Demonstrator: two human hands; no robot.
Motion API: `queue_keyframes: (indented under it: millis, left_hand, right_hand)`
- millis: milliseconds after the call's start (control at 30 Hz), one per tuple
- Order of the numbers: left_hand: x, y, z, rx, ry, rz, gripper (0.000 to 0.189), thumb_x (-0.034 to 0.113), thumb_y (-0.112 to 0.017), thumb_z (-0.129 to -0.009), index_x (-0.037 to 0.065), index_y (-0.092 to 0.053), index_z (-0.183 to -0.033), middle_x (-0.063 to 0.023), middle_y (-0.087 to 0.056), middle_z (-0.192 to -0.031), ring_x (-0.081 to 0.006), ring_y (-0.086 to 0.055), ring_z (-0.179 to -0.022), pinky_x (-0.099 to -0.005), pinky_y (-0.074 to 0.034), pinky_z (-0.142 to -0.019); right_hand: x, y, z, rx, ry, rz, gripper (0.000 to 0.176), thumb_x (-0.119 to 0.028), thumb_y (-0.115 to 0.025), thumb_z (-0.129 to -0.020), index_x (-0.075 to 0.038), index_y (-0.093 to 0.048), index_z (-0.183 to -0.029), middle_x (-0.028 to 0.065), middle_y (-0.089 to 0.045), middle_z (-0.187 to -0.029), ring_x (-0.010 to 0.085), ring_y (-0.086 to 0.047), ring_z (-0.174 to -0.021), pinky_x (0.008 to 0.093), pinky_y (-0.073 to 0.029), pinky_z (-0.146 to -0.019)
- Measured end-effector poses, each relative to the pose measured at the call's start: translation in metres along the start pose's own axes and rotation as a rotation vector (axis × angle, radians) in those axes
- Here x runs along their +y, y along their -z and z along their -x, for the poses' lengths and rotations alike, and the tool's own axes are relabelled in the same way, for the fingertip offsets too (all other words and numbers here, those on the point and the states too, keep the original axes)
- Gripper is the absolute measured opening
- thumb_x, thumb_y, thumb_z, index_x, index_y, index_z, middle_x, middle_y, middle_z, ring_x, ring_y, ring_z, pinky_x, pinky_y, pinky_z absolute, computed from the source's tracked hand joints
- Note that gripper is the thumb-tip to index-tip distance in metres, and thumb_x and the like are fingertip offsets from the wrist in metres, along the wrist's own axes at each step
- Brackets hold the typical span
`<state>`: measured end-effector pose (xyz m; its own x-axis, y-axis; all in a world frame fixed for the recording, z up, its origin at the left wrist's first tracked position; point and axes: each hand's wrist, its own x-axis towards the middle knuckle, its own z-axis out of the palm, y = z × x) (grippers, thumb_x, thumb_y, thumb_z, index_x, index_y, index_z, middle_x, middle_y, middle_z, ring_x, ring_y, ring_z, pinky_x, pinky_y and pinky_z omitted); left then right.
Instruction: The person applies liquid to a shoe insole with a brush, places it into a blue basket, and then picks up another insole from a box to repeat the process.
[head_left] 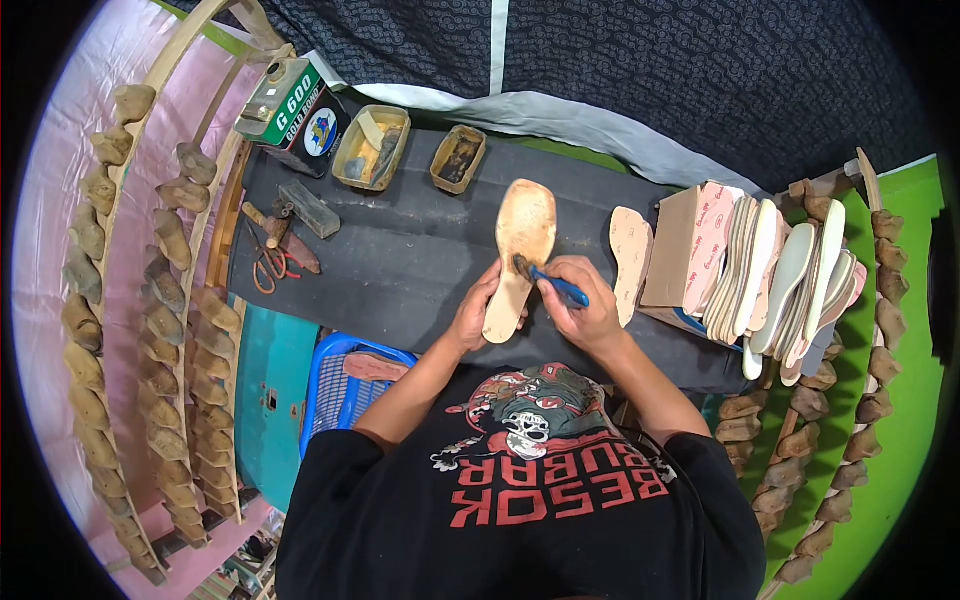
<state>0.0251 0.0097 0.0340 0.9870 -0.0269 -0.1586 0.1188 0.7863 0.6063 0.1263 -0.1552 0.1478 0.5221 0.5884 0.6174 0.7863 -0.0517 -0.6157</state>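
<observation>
My left hand (474, 306) is closed around the heel side of a tan shoe insole (527, 222), which is held up over the dark table with its wide toe end pointing away from me. In my right hand (585, 310) is a brush with a blue handle (562, 287). Its dark bristles touch the middle of the insole. The toe half of the insole looks shiny and darker than the heel half. To the right lies another insole (628, 262) with small marks on it.
Stacked insoles (735, 270) stand beside a cardboard box (672, 250) at the right. Two small tubs (352, 160) and a glue can (290, 115) sit at the back left, near scissors (268, 268). A blue basket (325, 385) is below. Racks of shoe lasts (165, 290) flank the table (400, 250).
</observation>
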Motion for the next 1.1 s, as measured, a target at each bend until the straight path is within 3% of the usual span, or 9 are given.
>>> queue_keyframes:
  millis: [133, 367, 533, 633, 767, 800, 933, 1100]
  left_hand:
    - [0.005, 0.005, 0.0, 0.006, -0.032, 0.038, 0.065, 0.034, -0.042, -0.107, 0.012, -0.023, -0.165, -0.011, -0.066, -0.119, -0.023, -0.071, -0.087, -0.0384, -0.062, -0.072]
    - [-0.003, 0.031, 0.011, 0.068, -0.089, 0.105, 0.066, 0.036, -0.043, -0.107, 0.016, -0.023, -0.166, -0.0129, -0.067, -0.115, -0.0259, -0.07, -0.087, -0.0408, -0.061, -0.07]
    - [0.005, 0.049, 0.026, 0.126, -0.208, 0.22, 0.059, 0.036, -0.047, -0.106, 0.019, -0.034, -0.16, -0.011, -0.063, -0.128, -0.0272, -0.07, -0.088, -0.042, -0.06, -0.069]
    - [0.019, 0.05, 0.036, 0.164, -0.266, 0.244, 0.065, 0.036, -0.045, -0.107, 0.014, -0.025, -0.164, -0.0137, -0.065, -0.121, -0.0267, -0.071, -0.089, -0.0413, -0.062, -0.07]
    - [0.033, 0.065, 0.048, 0.211, -0.29, 0.19, 0.065, 0.037, -0.046, -0.107, 0.015, -0.025, -0.165, -0.0137, -0.064, -0.122, -0.0266, -0.072, -0.088, -0.0413, -0.062, -0.069]
    - [0.036, 0.068, 0.051, 0.215, -0.296, 0.181, 0.065, 0.038, -0.046, -0.107, 0.015, -0.025, -0.165, -0.0137, -0.064, -0.122, -0.0265, -0.072, -0.088, -0.0413, -0.062, -0.069]
    - [0.04, 0.083, 0.065, 0.241, -0.305, 0.18, 0.063, 0.038, -0.046, -0.107, 0.016, -0.028, -0.164, -0.0149, -0.064, -0.126, -0.0273, -0.071, -0.088, -0.0414, -0.061, -0.069]
    - [0.042, 0.102, 0.076, 0.295, -0.302, 0.188, 0.064, 0.039, -0.046, -0.106, 0.017, -0.028, -0.164, -0.0158, -0.063, -0.13, -0.0284, -0.071, -0.088, -0.0422, -0.061, -0.069]
  right_hand:
    - [0.006, 0.003, 0.007, -0.02, -0.03, 0.03, 0.028, 0.002, -0.081, -0.085, 0.002, -0.063, -0.106, 0.0168, -0.069, -0.097, 0.033, -0.07, -0.085, 0.0385, -0.057, -0.074]
    - [0.026, -0.003, -0.046, 0.145, -0.062, 0.11, 0.026, -0.002, -0.08, -0.089, 0.002, -0.064, -0.109, 0.0168, -0.07, -0.097, 0.0304, -0.07, -0.085, 0.0357, -0.057, -0.075]
    - [0.059, -0.053, -0.087, 0.191, -0.284, -0.086, 0.021, -0.009, -0.08, -0.093, 0.002, -0.07, -0.109, 0.0138, -0.074, -0.099, 0.0169, -0.073, -0.083, 0.0297, -0.057, -0.072]
    - [0.079, -0.086, -0.108, 0.179, -0.319, -0.104, 0.021, -0.01, -0.081, -0.092, 0.002, -0.071, -0.107, 0.013, -0.075, -0.095, 0.0155, -0.072, -0.079, 0.0289, -0.056, -0.071]
    - [0.1, -0.124, -0.129, 0.11, -0.36, -0.058, 0.021, -0.011, -0.081, -0.092, 0.0, -0.07, -0.105, 0.0122, -0.074, -0.088, 0.0132, -0.07, -0.074, 0.0298, -0.054, -0.069]
    - [0.105, -0.135, -0.134, 0.137, -0.324, -0.049, 0.018, -0.016, -0.08, -0.093, -0.001, -0.073, -0.101, 0.007, -0.074, -0.078, 0.0111, -0.064, -0.068, 0.0295, -0.052, -0.065]
    - [0.119, -0.153, -0.138, 0.006, -0.378, 0.017, 0.018, -0.013, -0.078, -0.092, 0.0, -0.068, -0.1, 0.0181, -0.072, -0.088, 0.0294, -0.07, -0.073, 0.0372, -0.055, -0.07]
    - [0.125, -0.158, -0.134, -0.033, -0.413, 0.056, 0.019, -0.016, -0.077, -0.094, 0.0, -0.067, -0.097, 0.0182, -0.073, -0.089, 0.0306, -0.073, -0.077, 0.0417, -0.057, -0.073]
